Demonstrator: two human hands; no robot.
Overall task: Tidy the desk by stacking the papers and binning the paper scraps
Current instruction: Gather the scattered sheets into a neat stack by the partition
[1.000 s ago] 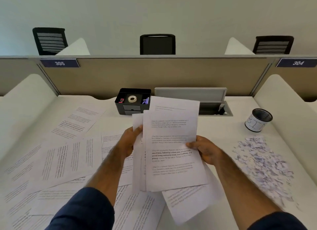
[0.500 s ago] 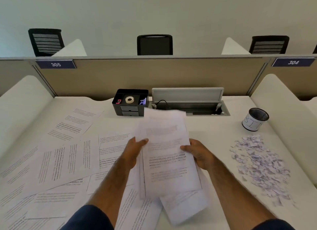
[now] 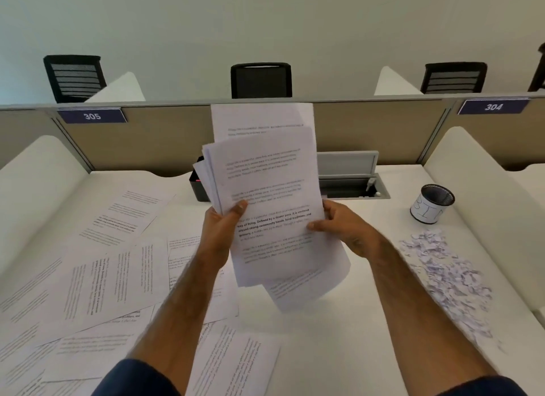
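Holding a sheaf of printed papers (image 3: 267,201) upright above the tabletop (image 3: 339,322), between both hands; gripping its left edge with the left hand (image 3: 219,233), thumb pressed across the front sheet, remaining fingers hidden behind; gripping its right edge with the right hand (image 3: 339,226), fingers (image 3: 317,225) curled onto the printed face, clenched on the sheaf; sheets sitting uneven, one rising above the others at the top, one angling out below the bottom edge.

Lying left of the sheaf and below it, loose printed sheets (image 3: 97,277) overlapping at varied angles across the tabletop; lying right of the sheaf, well apart from it, a spread pile of paper scraps (image 3: 448,274); standing just beyond the scraps, farther right of the sheaf, a black mesh cup (image 3: 432,203) wrapped in a white label with handwriting too unclear to read.

Showing partly behind the sheaf's left edge, a dark desk organiser (image 3: 200,186); showing behind its right edge, an open grey cable hatch (image 3: 351,177) set into the tabletop; running behind the sheaf, a beige partition (image 3: 147,141) carrying number plates 305 (image 3: 92,116) and 304 (image 3: 493,107); standing beyond the partition, black chairs (image 3: 261,79).
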